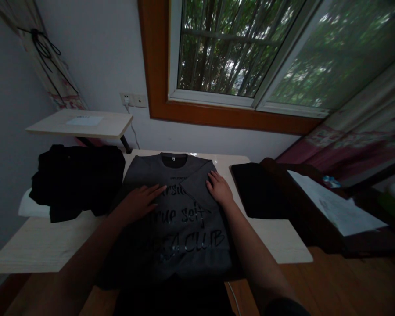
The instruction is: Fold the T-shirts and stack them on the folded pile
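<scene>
A dark grey T-shirt [197, 224] with black lettering lies front side up on the pale wooden table [283, 241], its collar toward the window. Its lower end reaches the table's near edge. The sleeve on the right is folded inward across the chest. My left hand [141, 202] rests on the shirt's left part, fingers stretched toward the lettering. On the right edge, near the folded sleeve, my right hand [220, 188] lies flat with its fingers extended. Neither hand grips the cloth.
Black clothing [82, 175] is heaped on the left, beneath a raised shelf [105, 125] with a paper on it. A folded black cloth [260, 188] lies at the right. Beyond it, papers [335, 202] lie on a dark surface. A window stands behind the table.
</scene>
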`<state>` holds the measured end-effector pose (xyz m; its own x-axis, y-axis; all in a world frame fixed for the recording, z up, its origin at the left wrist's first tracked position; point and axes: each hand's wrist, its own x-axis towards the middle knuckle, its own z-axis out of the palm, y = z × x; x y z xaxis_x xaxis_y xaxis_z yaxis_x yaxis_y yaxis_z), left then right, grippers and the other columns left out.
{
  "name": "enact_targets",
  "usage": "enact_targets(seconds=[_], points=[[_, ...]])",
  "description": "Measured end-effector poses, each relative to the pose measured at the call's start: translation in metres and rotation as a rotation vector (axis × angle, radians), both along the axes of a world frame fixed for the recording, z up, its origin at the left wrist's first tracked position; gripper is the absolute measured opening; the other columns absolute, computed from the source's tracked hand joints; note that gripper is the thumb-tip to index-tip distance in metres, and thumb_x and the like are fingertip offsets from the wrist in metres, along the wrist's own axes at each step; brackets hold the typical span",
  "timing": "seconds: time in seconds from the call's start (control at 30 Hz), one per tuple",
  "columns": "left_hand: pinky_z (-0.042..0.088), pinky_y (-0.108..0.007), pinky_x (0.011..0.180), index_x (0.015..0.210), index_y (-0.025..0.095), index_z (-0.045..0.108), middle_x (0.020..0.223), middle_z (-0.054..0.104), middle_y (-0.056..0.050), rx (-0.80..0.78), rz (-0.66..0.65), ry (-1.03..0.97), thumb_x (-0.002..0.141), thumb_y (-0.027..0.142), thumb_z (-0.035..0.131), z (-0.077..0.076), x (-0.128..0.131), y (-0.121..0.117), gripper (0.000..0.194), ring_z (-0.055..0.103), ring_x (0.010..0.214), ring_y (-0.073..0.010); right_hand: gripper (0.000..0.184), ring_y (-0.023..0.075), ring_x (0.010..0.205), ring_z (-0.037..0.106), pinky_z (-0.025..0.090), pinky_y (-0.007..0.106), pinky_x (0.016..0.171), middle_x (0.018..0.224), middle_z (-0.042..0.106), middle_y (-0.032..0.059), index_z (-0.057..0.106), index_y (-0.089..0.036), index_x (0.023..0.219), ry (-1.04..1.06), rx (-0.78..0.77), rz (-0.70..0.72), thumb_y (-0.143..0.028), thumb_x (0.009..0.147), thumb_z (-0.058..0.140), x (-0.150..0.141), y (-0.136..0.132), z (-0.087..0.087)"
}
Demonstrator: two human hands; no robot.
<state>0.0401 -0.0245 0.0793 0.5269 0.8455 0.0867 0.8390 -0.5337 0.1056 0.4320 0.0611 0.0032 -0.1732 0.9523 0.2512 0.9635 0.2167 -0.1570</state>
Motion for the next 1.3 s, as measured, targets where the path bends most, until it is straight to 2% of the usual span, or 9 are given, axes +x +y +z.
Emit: enact_targets(seconds=[0.2, 0.4, 0.53, 0.67, 0.83, 0.93, 1.07, 1.2, 1.3], points=[[0.042, -0.043, 0.113, 0.158, 0.031, 0.037, 0.153, 0.055, -0.004, -0.026, -0.079, -0.108, 0.101, 0.044, 0.046, -0.021, -0.029, -0.014, 0.059, 0.054, 0.133, -0.0244, 0.052, 0.0295, 0.146, 0.043, 0.034, 0.046, 0.121, 0.156, 0.050, 0.0147, 0.055, -0.013, 0.147, 0.002, 0.036, 0.025, -0.039, 0.103, 0.044, -0.001, 0.000, -0.001], [0.039, -0.049, 0.117, 0.152, 0.025, 0.046, 0.146, 0.058, -0.008, 0.160, 0.129, -0.156, 0.092, 0.022, 0.049, -0.035, -0.096, -0.031, 0.060, 0.050, 0.134, -0.0280, 0.046, 0.0311, 0.140, 0.048, 0.035, 0.048, 0.118, 0.149, 0.057, 0.0148, 0.060, -0.015, 0.141, -0.009, 0.076, 0.012, -0.033, 0.101, 0.048, -0.008, -0.005, 0.010], [0.044, -0.052, 0.111, 0.152, 0.023, 0.045, 0.144, 0.057, -0.012, 0.222, 0.290, -0.157, 0.089, 0.029, 0.053, -0.055, -0.125, -0.047, 0.064, 0.051, 0.130, -0.0332, 0.037, 0.0293, 0.124, 0.056, 0.039, 0.043, 0.112, 0.133, 0.066, 0.0137, 0.067, -0.017, 0.131, 0.030, 0.115, 0.063, -0.028, 0.100, 0.050, -0.033, -0.012, 0.029], [0.048, -0.051, 0.104, 0.148, 0.023, 0.050, 0.133, 0.060, -0.013, 0.255, 0.398, -0.161, 0.094, 0.045, 0.055, -0.069, -0.128, -0.052, 0.059, 0.055, 0.120, -0.0337, 0.029, 0.0263, 0.110, 0.059, 0.043, 0.037, 0.104, 0.114, 0.070, 0.0118, 0.071, -0.019, 0.119, 0.128, 0.055, 0.170, -0.030, 0.102, 0.050, -0.081, -0.013, 0.041], [0.048, -0.050, 0.102, 0.139, 0.024, 0.059, 0.126, 0.062, -0.012, 0.298, 0.392, -0.179, 0.096, 0.046, 0.054, -0.072, -0.124, -0.049, 0.049, 0.055, 0.113, -0.0316, 0.031, 0.0238, 0.113, 0.059, 0.042, 0.034, 0.105, 0.120, 0.067, 0.0110, 0.068, -0.018, 0.125, 0.271, -0.041, 0.254, -0.034, 0.100, 0.058, -0.143, 0.005, 0.038], [0.049, -0.049, 0.100, 0.136, 0.026, 0.062, 0.127, 0.061, -0.011, 0.298, 0.373, -0.176, 0.096, 0.043, 0.054, -0.072, -0.127, -0.048, 0.044, 0.055, 0.112, -0.0308, 0.038, 0.0246, 0.116, 0.059, 0.043, 0.035, 0.105, 0.126, 0.065, 0.0127, 0.066, -0.018, 0.129, 0.320, -0.091, 0.195, -0.038, 0.097, 0.064, -0.169, 0.019, 0.032], [0.048, -0.051, 0.103, 0.134, 0.028, 0.065, 0.129, 0.061, -0.011, 0.295, 0.334, -0.175, 0.097, 0.039, 0.054, -0.073, -0.129, -0.048, 0.040, 0.057, 0.116, -0.0305, 0.035, 0.0235, 0.108, 0.062, 0.045, 0.035, 0.099, 0.114, 0.069, 0.0109, 0.067, -0.019, 0.124, 0.420, -0.191, 0.084, -0.036, 0.093, 0.068, -0.189, 0.031, 0.026], [0.048, -0.053, 0.103, 0.134, 0.031, 0.065, 0.130, 0.062, -0.011, 0.284, 0.328, -0.196, 0.096, 0.038, 0.054, -0.074, -0.130, -0.047, 0.040, 0.058, 0.117, -0.0306, 0.008, 0.0236, 0.104, 0.063, 0.044, 0.035, 0.098, 0.103, 0.073, 0.0090, 0.070, -0.020, 0.091, 0.501, -0.246, 0.049, -0.026, 0.089, 0.066, -0.195, 0.032, 0.025], [0.049, -0.052, 0.102, 0.133, 0.032, 0.067, 0.129, 0.063, -0.011, 0.289, 0.333, -0.210, 0.095, 0.037, 0.056, -0.076, -0.131, -0.046, 0.040, 0.059, 0.116, -0.0310, 0.009, 0.0222, 0.102, 0.065, 0.045, 0.032, 0.095, 0.099, 0.073, 0.0078, 0.064, -0.021, 0.079, 0.553, -0.256, 0.036, -0.024, 0.087, 0.065, -0.194, 0.031, 0.026]])
